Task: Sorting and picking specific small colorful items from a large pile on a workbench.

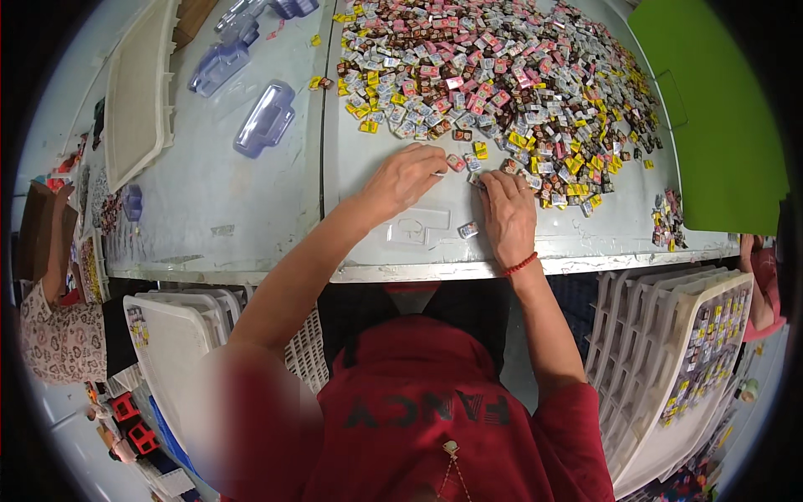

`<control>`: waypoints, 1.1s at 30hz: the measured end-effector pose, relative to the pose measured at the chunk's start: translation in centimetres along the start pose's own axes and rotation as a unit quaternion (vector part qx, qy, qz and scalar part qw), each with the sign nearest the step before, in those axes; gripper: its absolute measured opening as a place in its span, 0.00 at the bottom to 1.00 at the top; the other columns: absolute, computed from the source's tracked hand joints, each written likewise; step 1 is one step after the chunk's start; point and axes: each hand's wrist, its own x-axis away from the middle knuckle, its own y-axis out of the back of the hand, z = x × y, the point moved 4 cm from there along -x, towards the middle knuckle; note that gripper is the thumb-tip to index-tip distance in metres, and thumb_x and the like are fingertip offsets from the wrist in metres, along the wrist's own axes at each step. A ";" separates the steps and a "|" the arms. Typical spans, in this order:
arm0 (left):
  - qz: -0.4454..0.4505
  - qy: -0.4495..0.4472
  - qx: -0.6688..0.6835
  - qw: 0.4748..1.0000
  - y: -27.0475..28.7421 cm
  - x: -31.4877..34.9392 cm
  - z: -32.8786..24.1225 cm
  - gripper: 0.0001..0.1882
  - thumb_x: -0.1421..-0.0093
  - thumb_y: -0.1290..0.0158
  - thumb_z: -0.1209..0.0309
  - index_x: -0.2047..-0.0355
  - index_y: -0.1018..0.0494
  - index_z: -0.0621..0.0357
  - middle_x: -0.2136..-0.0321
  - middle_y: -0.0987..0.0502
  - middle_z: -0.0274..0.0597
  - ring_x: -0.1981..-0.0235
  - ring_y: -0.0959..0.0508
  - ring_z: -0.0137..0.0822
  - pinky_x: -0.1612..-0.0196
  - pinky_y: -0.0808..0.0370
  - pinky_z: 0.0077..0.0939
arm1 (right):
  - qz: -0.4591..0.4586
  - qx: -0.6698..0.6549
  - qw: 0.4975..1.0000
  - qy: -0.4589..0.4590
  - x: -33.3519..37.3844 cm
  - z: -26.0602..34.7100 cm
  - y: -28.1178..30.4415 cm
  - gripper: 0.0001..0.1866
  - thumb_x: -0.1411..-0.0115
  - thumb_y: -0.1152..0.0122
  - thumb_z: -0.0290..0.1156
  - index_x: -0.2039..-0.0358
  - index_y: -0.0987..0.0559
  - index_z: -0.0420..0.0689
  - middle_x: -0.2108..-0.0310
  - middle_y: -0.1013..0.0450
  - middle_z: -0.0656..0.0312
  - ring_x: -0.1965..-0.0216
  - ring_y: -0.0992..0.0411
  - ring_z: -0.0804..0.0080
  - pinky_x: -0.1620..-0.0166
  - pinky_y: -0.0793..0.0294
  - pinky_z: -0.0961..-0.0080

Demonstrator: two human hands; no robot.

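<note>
My left hand (408, 177) is closed in a pinch at the near side of a large heap of small wrapped blocks (477, 84). A pale edge shows at its fingertips, too small to name. To its right, my right hand (508, 205), with a red bead bracelet (520, 264) on the wrist, has its fingertips closed on a small wrapped block (477, 179). Between the hands lie a pink block (455, 162) and a yellow block (481, 150). A clear plastic tray (405, 233) rests below my left hand, with a single white-and-dark block (468, 229) beside it.
Purple-tinted clear trays (266, 117) lie at the left, near a white crate lid (138, 92). A green board (711, 125) borders the table's right side. Stacked white crates (661, 360) stand below the front edge. Other people's arms (757, 289) show at both sides.
</note>
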 end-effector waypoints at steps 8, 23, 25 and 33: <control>-0.081 0.083 -0.019 0.993 0.4 -1.0 0.3 0.13 0.50 0.37 0.69 0.67 0.27 0.60 0.69 0.26 0.43 0.65 0.25 0.46 0.63 0.28 0.35 | -0.024 0.021 0.995 -0.097 -0.5 -1.1 0.2 0.13 0.49 0.38 0.23 0.61 0.23 0.40 0.63 0.25 0.53 0.60 0.28 0.53 0.54 0.31 0.61; -0.073 0.034 -0.011 0.997 -1.5 -3.0 -0.8 0.25 0.57 0.34 0.74 0.57 0.28 0.60 0.61 0.24 0.46 0.58 0.28 0.48 0.54 0.28 0.37 | 0.041 0.063 0.997 0.029 -4.7 -1.2 -0.1 0.17 0.46 0.46 0.24 0.54 0.24 0.44 0.55 0.26 0.60 0.55 0.31 0.59 0.52 0.33 0.66; -0.063 0.034 -0.013 0.997 -1.7 -3.3 -0.8 0.24 0.56 0.35 0.74 0.57 0.28 0.60 0.61 0.24 0.45 0.58 0.28 0.47 0.54 0.28 0.36 | 0.060 0.068 0.995 0.034 -4.5 -1.4 -0.5 0.17 0.46 0.46 0.23 0.54 0.23 0.44 0.55 0.26 0.61 0.55 0.31 0.59 0.52 0.33 0.66; -0.032 0.135 0.040 0.990 -0.5 -3.0 0.5 0.16 0.49 0.41 0.72 0.58 0.26 0.60 0.62 0.23 0.43 0.55 0.27 0.43 0.54 0.27 0.36 | 0.101 0.032 0.994 0.010 -3.5 -1.6 0.0 0.14 0.45 0.47 0.23 0.57 0.22 0.42 0.56 0.25 0.57 0.56 0.30 0.58 0.52 0.32 0.66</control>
